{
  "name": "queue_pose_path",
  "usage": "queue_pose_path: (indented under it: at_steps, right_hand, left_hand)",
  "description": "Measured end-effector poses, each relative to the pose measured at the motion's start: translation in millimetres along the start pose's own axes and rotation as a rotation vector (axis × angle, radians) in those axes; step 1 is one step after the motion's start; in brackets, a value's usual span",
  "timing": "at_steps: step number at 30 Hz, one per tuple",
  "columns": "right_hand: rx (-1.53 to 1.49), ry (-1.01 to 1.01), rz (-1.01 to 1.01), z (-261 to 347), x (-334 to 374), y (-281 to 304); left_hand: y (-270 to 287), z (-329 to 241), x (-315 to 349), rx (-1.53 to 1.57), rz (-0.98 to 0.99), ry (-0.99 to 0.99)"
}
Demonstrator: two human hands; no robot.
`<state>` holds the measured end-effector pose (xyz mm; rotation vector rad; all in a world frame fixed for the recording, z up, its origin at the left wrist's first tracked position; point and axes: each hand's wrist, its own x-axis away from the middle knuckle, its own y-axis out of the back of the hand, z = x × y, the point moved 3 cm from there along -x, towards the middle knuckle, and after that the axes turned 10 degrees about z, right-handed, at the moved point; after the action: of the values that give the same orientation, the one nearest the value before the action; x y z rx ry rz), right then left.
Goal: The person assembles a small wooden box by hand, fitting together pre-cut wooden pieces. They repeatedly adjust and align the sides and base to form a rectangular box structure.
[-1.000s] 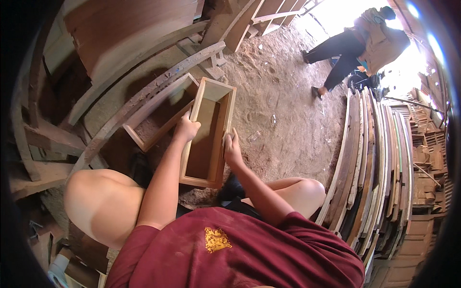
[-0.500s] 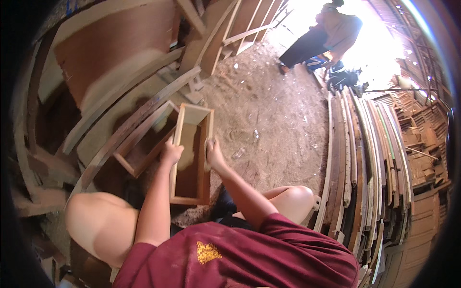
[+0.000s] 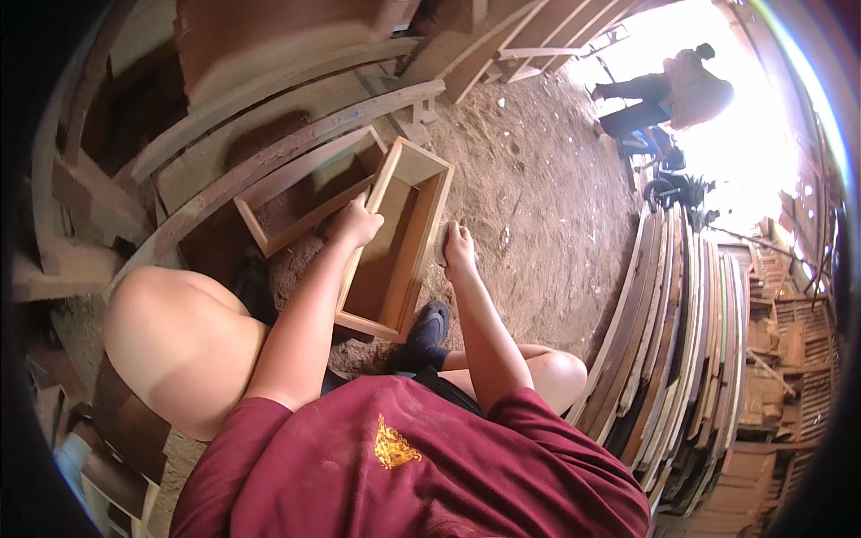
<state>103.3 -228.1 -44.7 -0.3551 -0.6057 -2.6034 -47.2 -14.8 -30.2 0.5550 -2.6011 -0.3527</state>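
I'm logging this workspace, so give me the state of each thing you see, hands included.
Held wooden box: open side up
Second wooden box: open side up, beside it
Left hand: gripping the held box's left wall
Right hand: fingers curled, whether holding anything unclear
Planks: stacked lengthwise
Other person: standing

The brown dirt floor (image 3: 547, 278), scuffed and uneven, bears small pale scraps (image 3: 507, 235) toward two o'clock, a stack of long boards (image 3: 668, 350) at four o'clock, and an open wooden box (image 3: 300, 227) at ten o'clock.
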Motion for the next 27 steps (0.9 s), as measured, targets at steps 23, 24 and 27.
queue_pose_path:
  at_steps: [23,24,27]
  right_hand:
    - [0.996,0.354,0.445,114,49,-28]
    - [0.839,0.201,0.678,106,58,-27]
    - [0.58,0.135,0.675,93,61,-8]
  left_hand:
    - [9,-4,6,0.036,0.064,0.073]
    - [7,-3,6,0.039,0.055,0.06]
    - [2,0,2,-0.044,0.001,0.012]
